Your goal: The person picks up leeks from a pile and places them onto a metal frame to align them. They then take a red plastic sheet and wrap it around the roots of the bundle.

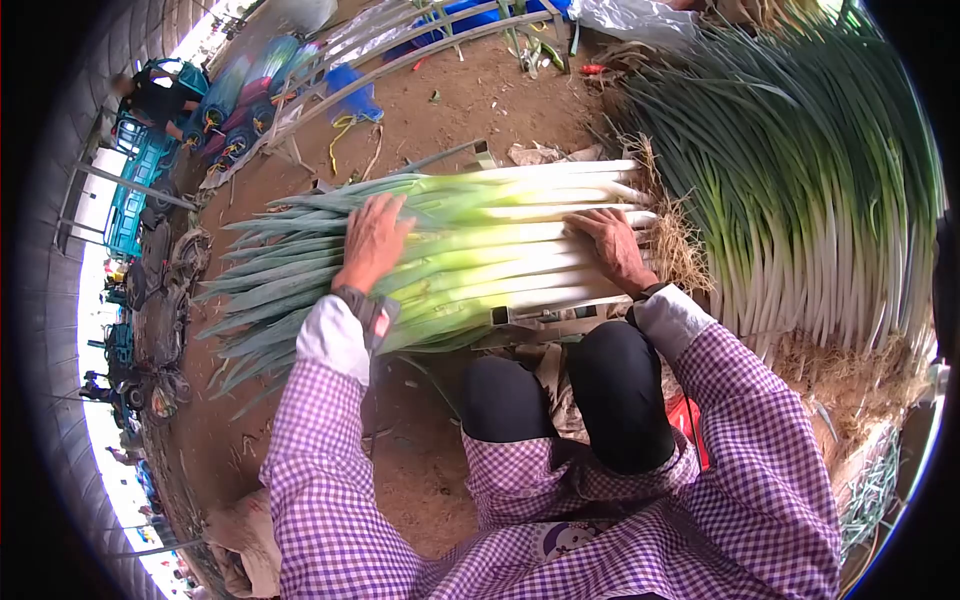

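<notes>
As hands [375, 240] touch leeks [480, 235], dirt flr [465, 95] shows nrby.

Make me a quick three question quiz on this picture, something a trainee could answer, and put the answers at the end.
1. What is under the right hand?
A) leaf tips
B) white stalks
C) dirt floor

2. True or false: the roots of the onions under the hands are on the side toward the large onion pile.

3. Fill in: the left hand comes out of a sleeve checked in purple and ____.

Key: 1. B; 2. true; 3. white
</notes>
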`<state>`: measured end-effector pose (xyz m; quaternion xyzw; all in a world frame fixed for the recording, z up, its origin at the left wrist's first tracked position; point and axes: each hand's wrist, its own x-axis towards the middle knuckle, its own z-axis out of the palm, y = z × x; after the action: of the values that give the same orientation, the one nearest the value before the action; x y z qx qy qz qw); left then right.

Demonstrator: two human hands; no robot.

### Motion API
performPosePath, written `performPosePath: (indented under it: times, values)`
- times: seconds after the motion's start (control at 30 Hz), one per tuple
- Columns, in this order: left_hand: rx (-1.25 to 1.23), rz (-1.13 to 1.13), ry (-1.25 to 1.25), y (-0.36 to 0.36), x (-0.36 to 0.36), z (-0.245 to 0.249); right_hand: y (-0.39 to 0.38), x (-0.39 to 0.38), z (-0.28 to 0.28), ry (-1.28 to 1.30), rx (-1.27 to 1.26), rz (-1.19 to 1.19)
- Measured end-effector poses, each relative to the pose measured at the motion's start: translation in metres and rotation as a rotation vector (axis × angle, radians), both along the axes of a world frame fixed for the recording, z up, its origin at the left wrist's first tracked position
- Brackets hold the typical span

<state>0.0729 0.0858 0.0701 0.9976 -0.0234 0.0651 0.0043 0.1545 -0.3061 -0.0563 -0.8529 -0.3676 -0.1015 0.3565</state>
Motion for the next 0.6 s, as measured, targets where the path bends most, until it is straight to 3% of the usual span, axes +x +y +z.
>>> performPosePath:
  times: [0.17,0.27,0.47,0.6]
  values:
    - [0.053,0.058,0.131,0.034,0.010,-0.006,0.002,-0.002,0.002,0.019,-0.012,-0.028]
    - [0.171,-0.018,0.088,0.044,0.008,-0.014,0.002,-0.001,0.001,0.010,0.018,-0.032]
    - [0.108,0.127,-0.003,0.022,-0.012,0.005,0.001,-0.001,0.002,0.034,0.006,-0.029]
    - [0.074,0.159,-0.119,0.022,-0.017,-0.011,0.002,0.003,-0.007,0.024,0.007,-0.016]
